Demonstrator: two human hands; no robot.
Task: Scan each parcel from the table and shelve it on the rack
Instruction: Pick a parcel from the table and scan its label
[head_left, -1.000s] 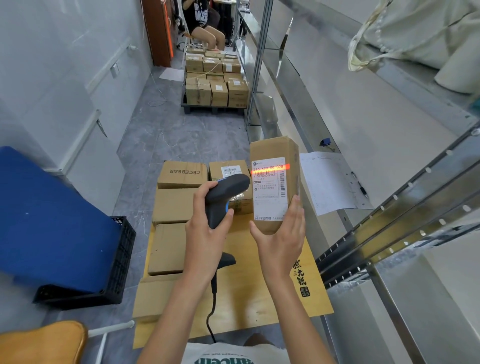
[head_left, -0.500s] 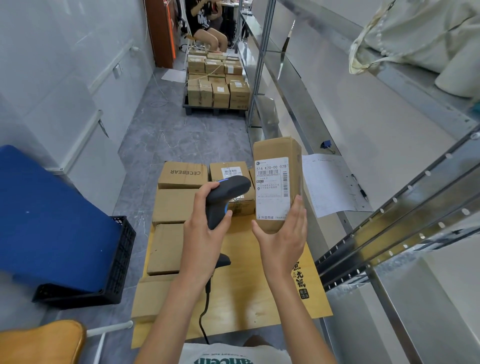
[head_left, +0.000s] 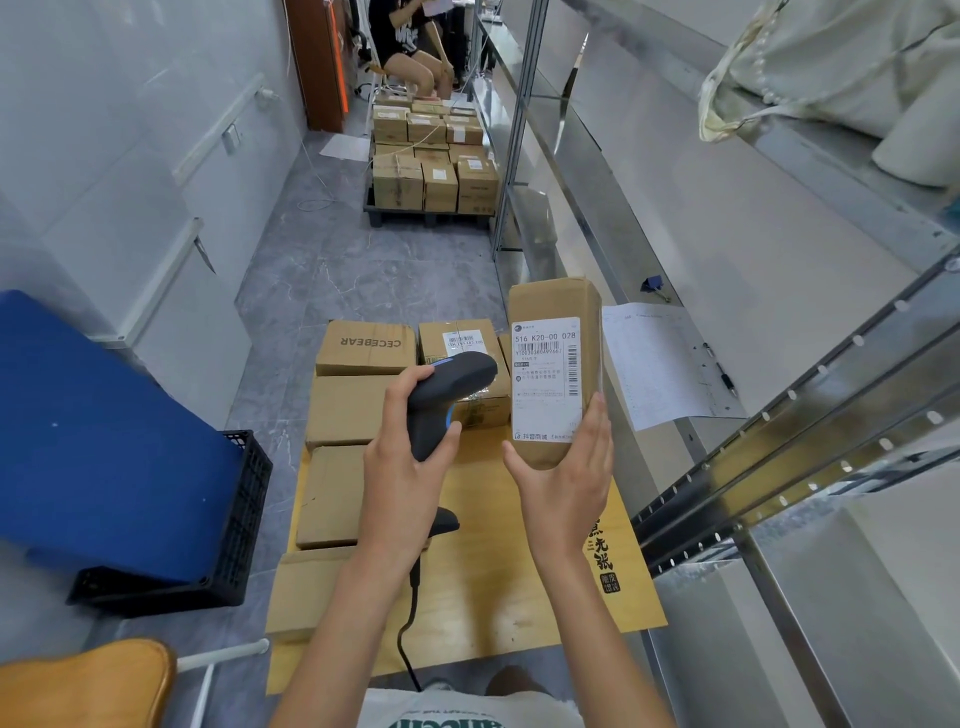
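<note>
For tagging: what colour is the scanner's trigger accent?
Blue, on the dark grey barcode scanner; head view.

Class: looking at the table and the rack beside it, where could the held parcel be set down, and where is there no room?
Free: the table's bare wood below the hands, and the rack shelf beyond the paper sheet. Crowded: the table's left and far edges, lined with boxes.

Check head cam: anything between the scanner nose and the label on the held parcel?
Nothing. In the head view the scanner nose points at the parcel label across an open gap; only table boxes show behind.
</note>
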